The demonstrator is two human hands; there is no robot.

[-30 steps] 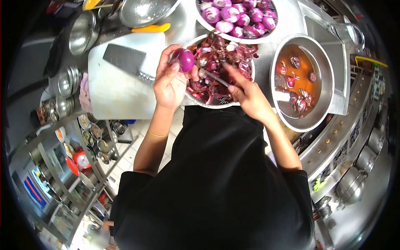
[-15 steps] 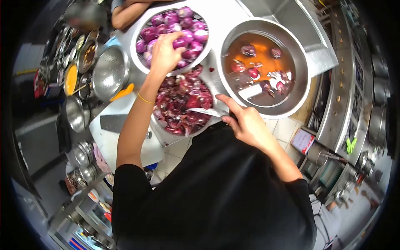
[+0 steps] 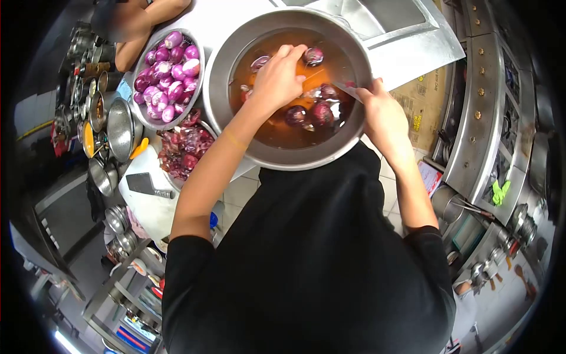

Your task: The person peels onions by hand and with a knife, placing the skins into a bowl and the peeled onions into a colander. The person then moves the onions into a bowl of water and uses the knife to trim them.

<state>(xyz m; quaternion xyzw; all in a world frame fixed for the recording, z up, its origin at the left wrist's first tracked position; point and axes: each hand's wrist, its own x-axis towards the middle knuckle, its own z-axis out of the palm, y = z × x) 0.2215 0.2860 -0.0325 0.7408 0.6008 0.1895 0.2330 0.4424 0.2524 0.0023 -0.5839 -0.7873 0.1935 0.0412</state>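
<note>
A large steel basin (image 3: pixel 230 133) of brownish water holds several red onions (image 3: pixel 322 112). My left hand (image 3: pixel 280 79) is over the water with thumb and fingers apart, close to an onion (image 3: pixel 313 56) near the far side. No onion shows in its grasp. At the basin's right rim, my right hand (image 3: pixel 380 112) grips a knife (image 3: pixel 348 90), its blade pointing left over the water. Left of the basin sits a colander of peeled purple onions (image 3: pixel 165 79). Below that, a bowl of onion skins (image 3: pixel 186 147) is partly hidden by my left forearm.
A cleaver (image 3: pixel 141 184) lies on a white board (image 3: pixel 144 207) at the left. Steel bowls (image 3: pixel 121 127) crowd the left side. Another person's arm (image 3: pixel 132 53) rests at the table's far left. A sink (image 3: pixel 389 15) is at the back, a stove (image 3: pixel 480 112) to the right.
My left hand has left the peeled onions and moved right, over the water basin. My right hand has carried the knife from above the skins to the basin's right rim. The view has shifted right.
</note>
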